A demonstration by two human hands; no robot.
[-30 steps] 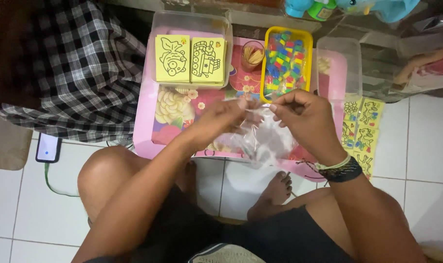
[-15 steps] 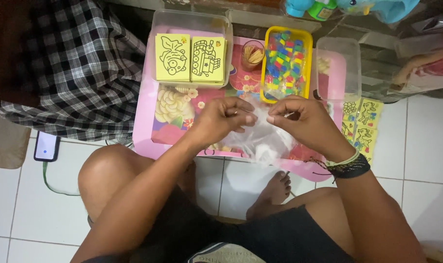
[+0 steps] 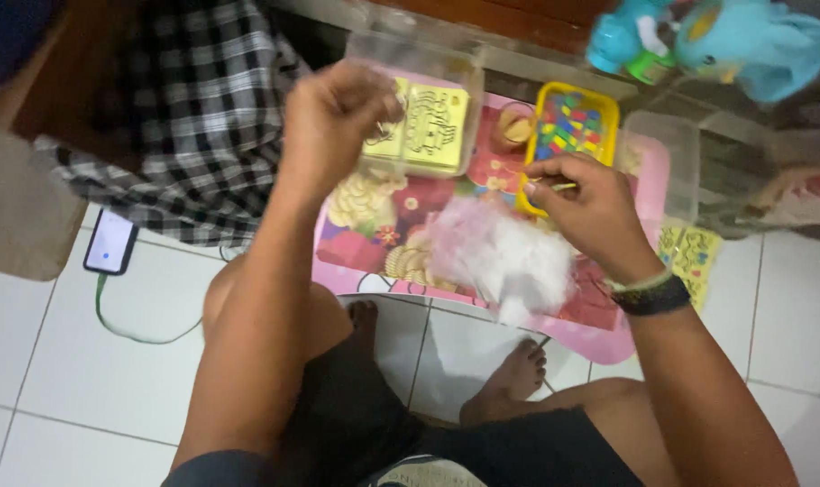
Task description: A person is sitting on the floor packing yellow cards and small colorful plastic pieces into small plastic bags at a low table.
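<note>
My left hand (image 3: 338, 117) is raised with its fingers pinched shut, just left of a clear plastic box (image 3: 459, 77) that holds yellow picture cards (image 3: 437, 126). Whether it pinches something small I cannot tell. My right hand (image 3: 590, 212), with a dark wristband (image 3: 649, 293), grips the top of a crumpled clear plastic bag (image 3: 504, 257). The bag hangs blurred over the pink patterned tray (image 3: 599, 338). Just beyond my right hand lies a yellow tray (image 3: 613, 104) filled with several small coloured pieces.
A small round cup (image 3: 516, 126) and another clear box (image 3: 662, 162) stand on the pink tray. A yellow sheet (image 3: 694, 257) lies on the tiles at right. A phone (image 3: 110, 242) with a cable and a checked cloth (image 3: 184, 108) lie left. Blue toys (image 3: 725, 45) sit behind.
Both hands were pinching the bag together over the tray. My left hand has let go and lifted up to the left, toward the clear box. The right hand keeps the bag.
</note>
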